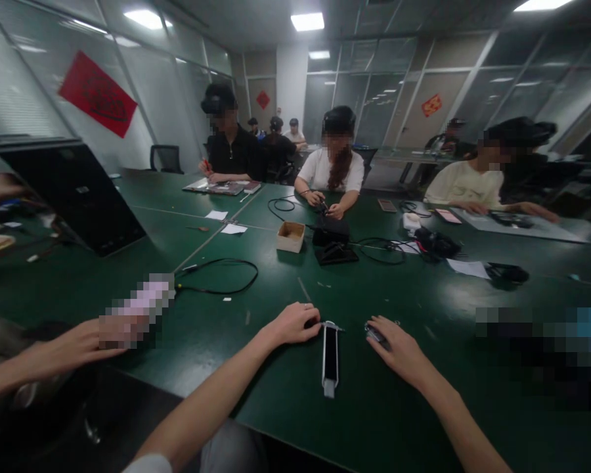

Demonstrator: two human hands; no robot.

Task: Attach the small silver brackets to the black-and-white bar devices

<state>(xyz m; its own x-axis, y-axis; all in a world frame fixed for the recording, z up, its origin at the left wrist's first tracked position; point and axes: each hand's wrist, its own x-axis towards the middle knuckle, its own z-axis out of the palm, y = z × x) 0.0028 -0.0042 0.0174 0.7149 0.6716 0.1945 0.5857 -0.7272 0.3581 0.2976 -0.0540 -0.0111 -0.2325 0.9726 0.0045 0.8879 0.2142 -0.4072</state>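
We are seeing the left hand [295,325] resting at the top end of a narrow black strip [329,358], and the strip is lying lengthwise on the green table [285,420], close to its near edge. The strip is having white sides and a pale tab at its lower end [329,389]. The left hand is half closed, with its fingertips [312,322] curling toward the top of the strip, but we cannot tell if they are really gripping it.

Just to the right of the strip, the right hand [398,351] is reaching over a small dark metal part [375,335]. This hand is partly open, and its fingers [381,327] are touching the part, but we cannot tell if they have firm hold of it.

We are judging that the strip is light and a little stiff, so the long white sides seem the safest place to take hold. The metal part looks small and may be slippery, so we would pinch it by its edges.

Toward the left edge of the table, a co-worker's hand [71,348] is reaching out below a blurred pink object [138,309]. A coiled black cable [217,279] is lying beyond it, and a small cardboard box [290,236] is standing farther along the table.
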